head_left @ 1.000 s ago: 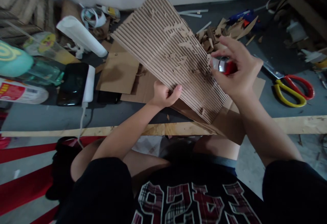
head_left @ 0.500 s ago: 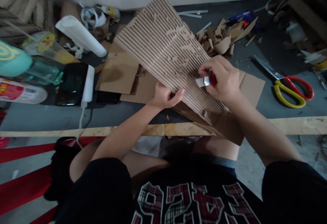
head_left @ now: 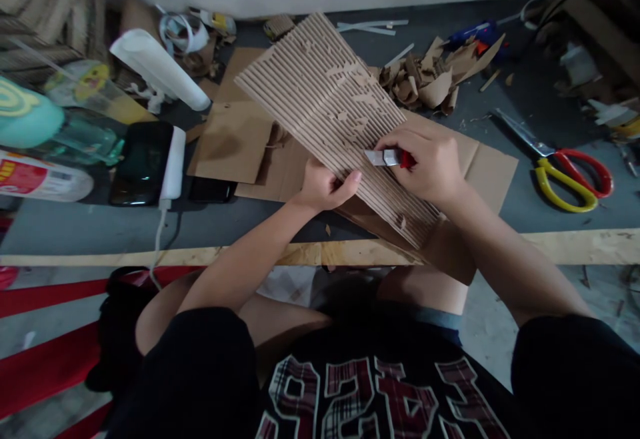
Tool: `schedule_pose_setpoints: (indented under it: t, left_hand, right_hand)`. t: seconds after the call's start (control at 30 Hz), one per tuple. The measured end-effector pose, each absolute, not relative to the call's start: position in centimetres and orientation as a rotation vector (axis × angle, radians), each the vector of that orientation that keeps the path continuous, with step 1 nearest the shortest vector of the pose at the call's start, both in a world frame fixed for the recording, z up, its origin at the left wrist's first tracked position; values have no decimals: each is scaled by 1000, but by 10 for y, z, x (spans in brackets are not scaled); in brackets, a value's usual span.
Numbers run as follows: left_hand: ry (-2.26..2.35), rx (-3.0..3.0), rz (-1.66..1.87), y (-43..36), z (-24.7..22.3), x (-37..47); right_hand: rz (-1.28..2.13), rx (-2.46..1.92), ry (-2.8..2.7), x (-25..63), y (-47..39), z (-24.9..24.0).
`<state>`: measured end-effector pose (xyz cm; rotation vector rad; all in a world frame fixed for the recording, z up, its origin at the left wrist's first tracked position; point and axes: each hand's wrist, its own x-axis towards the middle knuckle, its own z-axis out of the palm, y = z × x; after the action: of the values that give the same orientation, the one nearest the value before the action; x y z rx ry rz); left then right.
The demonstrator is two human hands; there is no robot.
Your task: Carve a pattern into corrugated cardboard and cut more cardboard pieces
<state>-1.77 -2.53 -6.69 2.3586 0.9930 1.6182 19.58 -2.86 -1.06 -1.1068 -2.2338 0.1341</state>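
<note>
A sheet of corrugated cardboard (head_left: 320, 102), its ridges bare and dotted with torn paper scraps, lies at a slant over flatter cardboard. My left hand (head_left: 327, 187) grips its near edge, thumb on top and fingers underneath. In my right hand (head_left: 425, 162) is a red utility knife (head_left: 387, 157), its blade pointing left just over the ridges. Whether the blade touches the sheet I cannot tell. Under the sheet are plain brown cardboard pieces (head_left: 233, 135), partly covered.
Torn paper scraps (head_left: 430, 79) are heaped behind the sheet. Scissors with red and yellow handles (head_left: 567, 172) lie at right, a blue glue gun (head_left: 473, 33) farther back. At left are a black phone (head_left: 140, 162), a white paper roll (head_left: 160, 69) and bottles (head_left: 45, 179).
The sheet's far end has come down and nearer to me. My right hand has moved slightly left with the knife, whose blade now shows more side-on. My left hand keeps its hold.
</note>
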Motion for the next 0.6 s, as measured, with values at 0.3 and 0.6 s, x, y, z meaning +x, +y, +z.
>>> schedule_pose_setpoints:
  t: [0.3,0.6]
  left_hand:
    - [964,2282,1639,-28,-65,-11]
    - [1174,1648,2453,37,-79,-76]
  right_hand:
    - [-34,-1149,-2152,196,-32,-9]
    - [-246,-1295,-1820,232,12,-31]
